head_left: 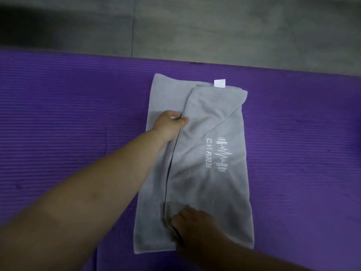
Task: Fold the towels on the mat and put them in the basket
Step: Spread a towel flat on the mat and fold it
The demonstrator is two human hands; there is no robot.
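- Left hand (170,125), reaching in on a bare forearm from 8 o'clock, pinches the loose edge of a towel's upper layer between thumb and curled fingers.
- Its grip sits on the 9 o'clock side of the grey, soft-pile rectangular towel (205,192), somewhat nearer the far end.
- Right hand (195,225) comes in from 5 o'clock and rests on the same towel at its 6 o'clock end, fingers bent at the edge of the flap. In the dim light it cannot be told whether they grip the cloth or only press it.
- The towel lies lengthwise, 12 to 6 o'clock, near the middle of a purple ribbed foam mat (68,114).
- It is partly folded: the 3 o'clock portion is laid over toward 9 o'clock, leaving a strip of the lower layer uncovered along the 9 o'clock side.
- A white stitched logo (216,154) reading "CHARS", beside a barbell-and-pulse emblem, shows on the upper layer toward 3 o'clock.
- A small white fabric tag (219,83) sticks out at the towel's 12 o'clock end.
- Grey tiled floor (214,26) borders the mat at 12 o'clock, with a dark joint line running across it.
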